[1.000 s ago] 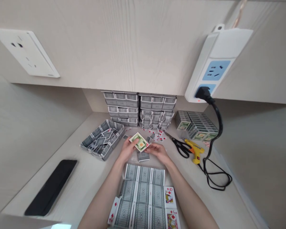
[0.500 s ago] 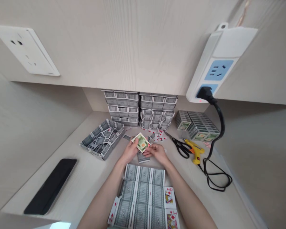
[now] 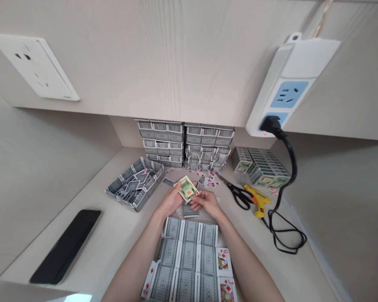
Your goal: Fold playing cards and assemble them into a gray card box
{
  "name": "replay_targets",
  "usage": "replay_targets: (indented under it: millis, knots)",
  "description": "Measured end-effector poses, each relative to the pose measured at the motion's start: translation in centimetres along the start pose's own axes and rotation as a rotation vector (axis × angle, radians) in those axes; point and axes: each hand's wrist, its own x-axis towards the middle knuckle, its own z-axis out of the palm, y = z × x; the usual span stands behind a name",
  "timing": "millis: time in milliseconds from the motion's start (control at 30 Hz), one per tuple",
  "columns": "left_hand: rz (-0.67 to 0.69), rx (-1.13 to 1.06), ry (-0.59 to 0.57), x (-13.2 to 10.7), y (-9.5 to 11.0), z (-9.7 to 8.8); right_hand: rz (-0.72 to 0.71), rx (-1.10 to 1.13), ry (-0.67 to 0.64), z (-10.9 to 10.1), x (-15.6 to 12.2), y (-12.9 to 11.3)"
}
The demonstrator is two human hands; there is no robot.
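Between my two hands is a green-and-cream playing-card pack [image 3: 188, 188], tilted, with a red mark at one corner. My left hand [image 3: 173, 198] grips its left side, thumb on top. The fingers of my right hand [image 3: 207, 201] are pinched at its lower right corner. Just below lies a small grey-backed bundle of cards [image 3: 190, 211], partly covered by my right hand. Nearer me, between my forearms, is a panel of joined playing cards [image 3: 189, 256], grey backs up, with a queen and a jack of diamonds showing at its right edge.
A card-built tray [image 3: 138, 205] holding loose cards stands left, with a black phone [image 3: 67, 245] nearer. Stacked card boxes [image 3: 185, 142] line the back. To the right are scissors [image 3: 239, 195], a yellow glue gun [image 3: 258, 199] with its cord, wrapped packs [image 3: 261, 163] and a power strip [image 3: 290, 88].
The pack and both hands have barely shifted. A little more of the grey-backed bundle shows beneath my right hand.
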Motion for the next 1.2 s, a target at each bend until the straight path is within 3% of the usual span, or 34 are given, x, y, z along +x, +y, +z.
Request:
replay_targets:
  millis: [833,1033,1200]
  knots:
    - [-0.013,-0.066,-0.079,-0.4,0.9,0.1,-0.051,0.115,-0.037,-0.5,-0.4,-0.7]
    - [0.061,0.054,-0.144,-1.0,0.7,0.0,0.006,0.195,-0.139,-1.3,-0.5,-1.1]
    - [0.061,0.112,-0.116,-0.9,0.2,-0.4,0.083,0.247,-0.265,-1.9,-0.6,-1.1]
